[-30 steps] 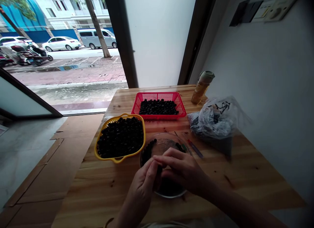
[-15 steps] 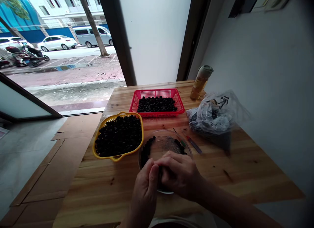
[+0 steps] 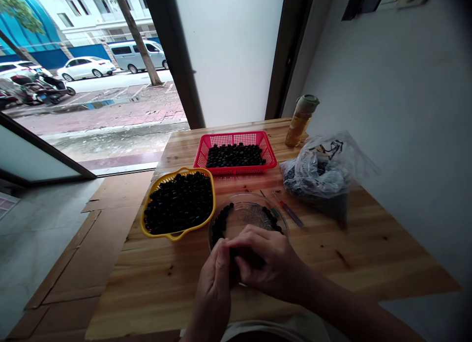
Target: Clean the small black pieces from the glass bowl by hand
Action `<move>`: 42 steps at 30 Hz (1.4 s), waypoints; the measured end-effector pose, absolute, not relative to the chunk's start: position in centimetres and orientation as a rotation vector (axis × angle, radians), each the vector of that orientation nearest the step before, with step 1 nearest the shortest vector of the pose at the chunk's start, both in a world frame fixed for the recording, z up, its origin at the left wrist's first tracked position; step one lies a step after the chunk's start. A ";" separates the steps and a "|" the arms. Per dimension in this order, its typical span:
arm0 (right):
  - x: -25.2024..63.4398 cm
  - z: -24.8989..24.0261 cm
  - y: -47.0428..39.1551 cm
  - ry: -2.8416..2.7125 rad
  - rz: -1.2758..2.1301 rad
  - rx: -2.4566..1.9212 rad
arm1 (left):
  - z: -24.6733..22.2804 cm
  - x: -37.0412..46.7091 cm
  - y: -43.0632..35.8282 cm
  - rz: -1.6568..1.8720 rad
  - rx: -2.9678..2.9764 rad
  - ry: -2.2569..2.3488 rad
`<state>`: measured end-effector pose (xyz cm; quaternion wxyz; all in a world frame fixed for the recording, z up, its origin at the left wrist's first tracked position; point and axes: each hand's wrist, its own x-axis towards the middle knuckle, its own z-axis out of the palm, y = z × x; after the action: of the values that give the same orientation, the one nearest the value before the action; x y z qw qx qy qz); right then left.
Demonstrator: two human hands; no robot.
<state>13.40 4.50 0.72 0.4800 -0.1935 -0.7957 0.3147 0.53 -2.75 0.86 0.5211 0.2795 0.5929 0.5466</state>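
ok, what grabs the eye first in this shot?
The yellow basket heaped with small black pieces, left of centre on the wooden table, and the red basket of the same behind it. In front, the left hand and right hand meet over a glass bowl.

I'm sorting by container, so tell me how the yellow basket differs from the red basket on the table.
The yellow basket is rounded with solid walls; the red basket is rectangular with mesh walls. The yellow one sits nearer the person's side of the table, the red one farther back toward the window. The yellow one looks fuller. Both hold small dark round pieces.
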 end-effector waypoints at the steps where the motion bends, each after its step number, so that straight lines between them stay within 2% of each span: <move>1: 13.4 0.6 4.4 -1.937 0.751 -0.483 | 0.8 0.6 -2.8 1.313 0.707 1.428; 8: 13.3 0.9 4.0 -1.945 0.687 -0.550 | 0.8 0.6 -3.2 1.323 1.100 1.537; 14: 13.6 1.1 3.8 -1.911 0.793 -0.522 | 0.7 0.5 -3.5 1.280 1.013 1.532; 16: 14.0 1.1 4.0 -1.892 0.883 -0.525 | 0.9 0.4 -3.3 1.256 0.884 1.476; 20: 15.0 1.2 5.5 -1.898 1.283 -0.495 | 1.3 0.4 -2.6 1.233 0.618 1.402; 24: 15.5 0.7 6.9 -1.876 1.438 -0.366 | 0.8 0.0 -2.3 1.138 0.723 1.181; 30: 15.3 0.3 6.8 -1.946 1.272 -0.318 | 0.0 -0.4 -2.2 1.108 0.833 1.135; 36: 15.4 0.5 6.4 -1.924 1.118 -0.362 | -0.1 -1.1 -2.2 1.147 0.647 1.159; 42: 15.6 0.1 6.0 -1.855 1.185 -0.418 | 0.2 -1.6 -3.1 1.190 0.702 1.184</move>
<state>15.56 6.05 0.12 0.4357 -0.1682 -0.7452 0.4760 -1.63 -3.08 0.17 0.6138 0.3045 0.5137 0.5164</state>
